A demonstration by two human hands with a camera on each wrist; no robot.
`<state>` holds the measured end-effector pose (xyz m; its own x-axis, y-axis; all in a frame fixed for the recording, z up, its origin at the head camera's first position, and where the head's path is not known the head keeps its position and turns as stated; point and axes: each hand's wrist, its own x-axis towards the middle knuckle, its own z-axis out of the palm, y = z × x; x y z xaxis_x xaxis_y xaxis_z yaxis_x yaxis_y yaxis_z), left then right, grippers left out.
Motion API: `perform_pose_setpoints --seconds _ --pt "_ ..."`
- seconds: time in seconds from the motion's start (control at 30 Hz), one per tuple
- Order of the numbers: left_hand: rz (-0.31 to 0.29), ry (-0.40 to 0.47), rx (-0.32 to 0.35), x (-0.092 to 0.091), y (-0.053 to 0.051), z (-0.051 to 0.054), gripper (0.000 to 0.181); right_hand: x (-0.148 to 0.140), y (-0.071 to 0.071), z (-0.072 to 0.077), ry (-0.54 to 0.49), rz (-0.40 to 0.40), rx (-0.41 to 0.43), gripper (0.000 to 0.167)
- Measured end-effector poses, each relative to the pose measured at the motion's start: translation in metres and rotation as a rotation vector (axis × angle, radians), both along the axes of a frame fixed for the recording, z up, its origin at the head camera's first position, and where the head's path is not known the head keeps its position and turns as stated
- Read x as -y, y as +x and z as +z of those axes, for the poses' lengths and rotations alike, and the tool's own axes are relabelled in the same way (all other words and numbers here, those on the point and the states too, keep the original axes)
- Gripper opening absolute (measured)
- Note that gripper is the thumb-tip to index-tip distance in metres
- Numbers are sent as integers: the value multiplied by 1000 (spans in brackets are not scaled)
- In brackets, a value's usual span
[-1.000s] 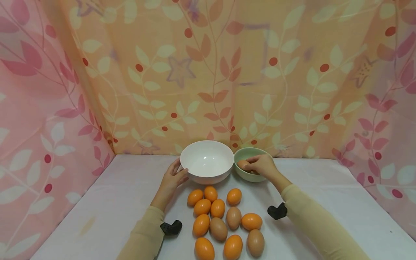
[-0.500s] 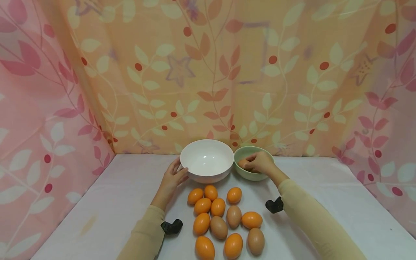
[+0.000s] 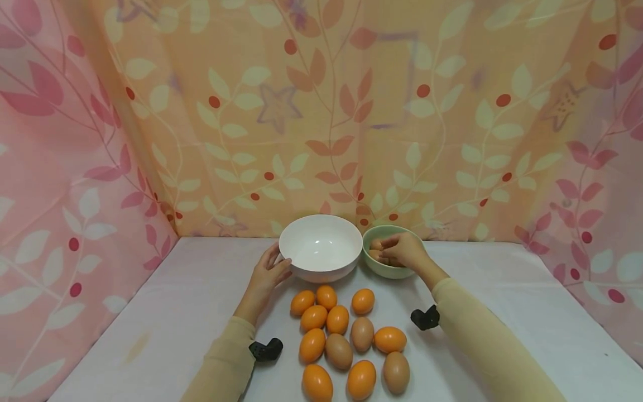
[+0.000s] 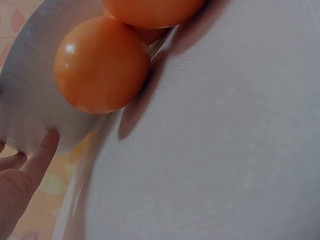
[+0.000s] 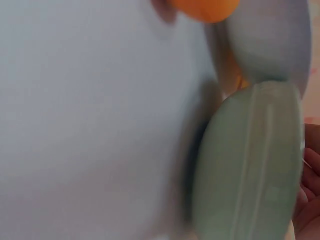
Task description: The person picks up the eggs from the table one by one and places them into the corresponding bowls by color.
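Note:
A large white bowl stands at the back of the table, touching a smaller green bowl on its right. My left hand rests against the white bowl's left side, fingers on its outer wall. In the left wrist view, the fingertips touch that wall. My right hand reaches into the green bowl, fingers curled at a light brown egg. More brown eggs lie beneath, partly hidden by the hand. In the right wrist view, the green bowl's wall hides most of the right hand.
Several orange eggs and some brown eggs lie loose on the white tablecloth in front of the bowls. Patterned curtains enclose the back and sides. Each wrist wears a black device.
Inside the green bowl, my right hand and the egg at its fingers have shifted slightly, and a second egg shows beside it. My left hand keeps its place on the white bowl.

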<state>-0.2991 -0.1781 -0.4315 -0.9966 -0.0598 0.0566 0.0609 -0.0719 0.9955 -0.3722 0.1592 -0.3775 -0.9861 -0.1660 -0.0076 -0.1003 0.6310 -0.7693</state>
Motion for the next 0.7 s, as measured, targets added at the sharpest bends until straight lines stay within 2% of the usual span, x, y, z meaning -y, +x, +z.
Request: perform_pose_setpoints --seconds 0.13,0.3,0.4,0.7 --pt "-4 2 2 0 0 0 69 4 16 7 -56 1 -69 38" --pt "-1 1 -2 0 1 2 69 9 42 12 -205 68 -88 37" --pt "-7 2 -4 1 1 3 70 10 54 10 -206 129 -105 39" --pt "-10 2 -5 1 0 0 70 10 71 1 -282 249 -16 45"
